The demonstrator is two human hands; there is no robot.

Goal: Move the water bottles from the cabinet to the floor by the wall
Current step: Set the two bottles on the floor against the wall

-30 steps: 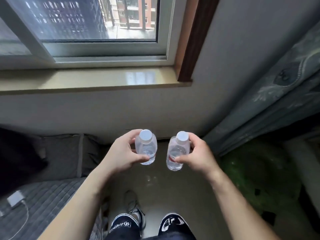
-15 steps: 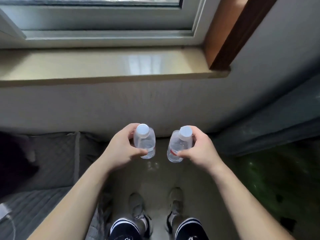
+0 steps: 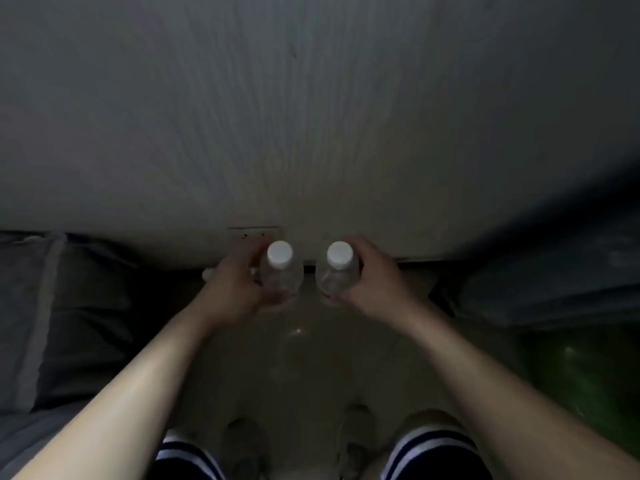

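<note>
Dim, blurred view down at a floor [image 3: 311, 358] below a pale wall [image 3: 311, 116].

Left hand [image 3: 235, 289]: curled around the left bottle [image 3: 281, 277], fingers on its far side, thumb wrapped under the near side. Clear plastic, white cap on top, upright. Firmly gripped.

Right hand [image 3: 374, 282]: curled around the right bottle [image 3: 337, 275] the same way, from the outer side. Also clear, white-capped, upright.

Both bottles side by side between the two hands, near each other but apart, a narrow gap between them. Held low, close to the foot of the wall just beyond the fingertips. Cannot tell whether the bases touch the floor or hang just above it.

Just beyond the left hand, on the wall: a wall socket [image 3: 258, 233], partly hidden by the fingers.

Outward of the left hand: grey bedding [image 3: 52, 306]. Outward of the right hand: a dark drape [image 3: 554, 271], with something green [image 3: 571, 375] below it, too dim to make out.

Toward the body from the hands: two bare forearms, two shoes [image 3: 242, 441] on the floor, and striped shorts [image 3: 426, 448] at the bottom edge.
</note>
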